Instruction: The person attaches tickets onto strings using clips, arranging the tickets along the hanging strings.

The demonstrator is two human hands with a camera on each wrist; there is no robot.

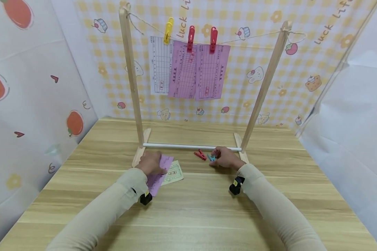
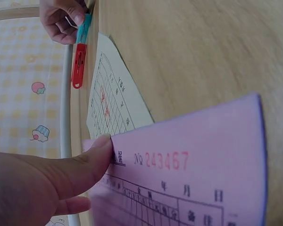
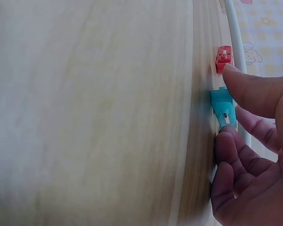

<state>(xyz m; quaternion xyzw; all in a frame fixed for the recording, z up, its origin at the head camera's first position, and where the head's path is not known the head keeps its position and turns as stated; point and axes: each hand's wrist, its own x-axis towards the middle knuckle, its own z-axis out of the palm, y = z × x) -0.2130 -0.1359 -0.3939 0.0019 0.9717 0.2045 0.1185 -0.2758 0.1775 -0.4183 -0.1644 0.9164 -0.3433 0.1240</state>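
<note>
In the head view my left hand (image 1: 151,164) holds a purple printed slip (image 1: 158,177) near the left post's foot. Its thumb lies on the slip's face in the left wrist view, beside the red number. Partly under that slip lies a pale green form (image 1: 175,173) on the table. My right hand (image 1: 225,157) is at a teal clothespin (image 3: 222,106), fingertips at its lower end and thumb close along its other side. A red clothespin (image 1: 200,154) lies just left of it on the table.
A wooden frame with two posts (image 1: 263,87) carries a string (image 1: 254,36). From it hang a white form (image 1: 159,66) under a yellow clothespin (image 1: 168,30) and two purple slips (image 1: 212,73) under red clothespins (image 1: 213,40). A white rod (image 1: 176,145) joins the posts low down.
</note>
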